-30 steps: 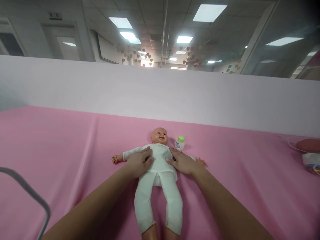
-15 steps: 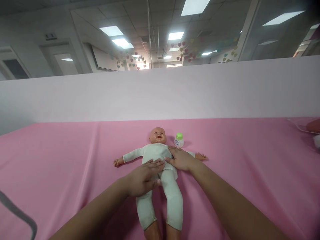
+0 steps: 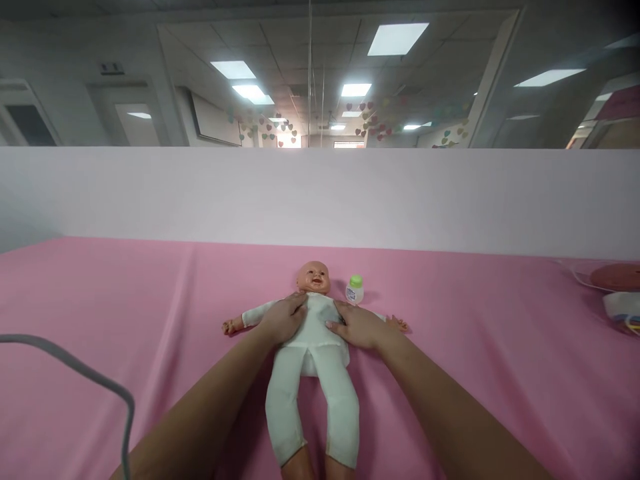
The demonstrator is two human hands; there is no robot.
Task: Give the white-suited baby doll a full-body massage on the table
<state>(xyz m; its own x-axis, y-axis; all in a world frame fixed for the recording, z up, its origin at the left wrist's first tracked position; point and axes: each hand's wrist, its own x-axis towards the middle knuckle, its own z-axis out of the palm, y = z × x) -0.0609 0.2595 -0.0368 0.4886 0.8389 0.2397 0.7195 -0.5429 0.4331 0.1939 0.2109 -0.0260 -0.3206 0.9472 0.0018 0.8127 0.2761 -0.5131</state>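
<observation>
A baby doll point(image 3: 315, 337) with a white cloth body lies on its back on a pink sheet point(image 3: 120, 293), head away from me and arms spread. My left hand point(image 3: 286, 319) rests on the doll's chest at the left side, near its shoulder, fingers stretched out. Flat against the other side of the chest lies my right hand point(image 3: 361, 325), its thumb apart from the fingers. Neither hand grips anything. Just beyond my right hand stands a small clear bottle point(image 3: 355, 291) with a green cap and a printed label, close to the doll's head.
At the right edge sit a clear tray point(image 3: 583, 275) with a brownish round item point(image 3: 617, 276) and a white packet point(image 3: 623, 307). A grey cable point(image 3: 85, 370) curves in at lower left. A white panel point(image 3: 320, 200) rises behind the sheet, with glass above it.
My left hand has moved up from the doll's lower belly to the left side of its chest. My right hand stays on the right side. The camera view has tilted slightly.
</observation>
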